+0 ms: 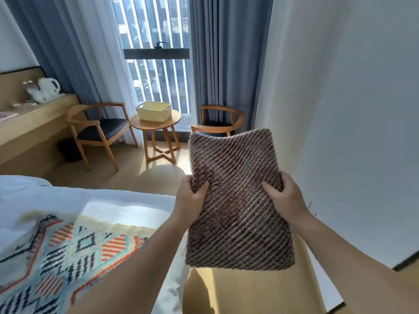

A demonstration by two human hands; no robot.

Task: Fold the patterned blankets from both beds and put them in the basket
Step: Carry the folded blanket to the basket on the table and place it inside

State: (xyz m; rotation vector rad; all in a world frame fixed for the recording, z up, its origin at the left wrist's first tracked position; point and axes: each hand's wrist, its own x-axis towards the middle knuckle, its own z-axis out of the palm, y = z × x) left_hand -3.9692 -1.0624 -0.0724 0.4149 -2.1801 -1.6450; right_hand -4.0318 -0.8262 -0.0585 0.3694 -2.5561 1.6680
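A folded brown and grey woven blanket [238,200] is held up in the air in front of me, over the floor beside the bed. My left hand [190,198] grips its left edge and my right hand [283,196] grips its right edge, thumbs on top. A second blanket [74,250], cream with blue, orange and black shapes, lies spread flat on the white bed [113,200] at the lower left. The pale yellow basket [154,111] stands empty on a small round wooden table [174,120] by the window, some way ahead.
Two wooden armchairs flank the table, one on the left [99,128] and one on the right [222,120]. A long wooden desk [34,118] with a white kettle [48,88] runs along the left wall. A white wall [351,109] rises on the right. Wooden floor lies ahead.
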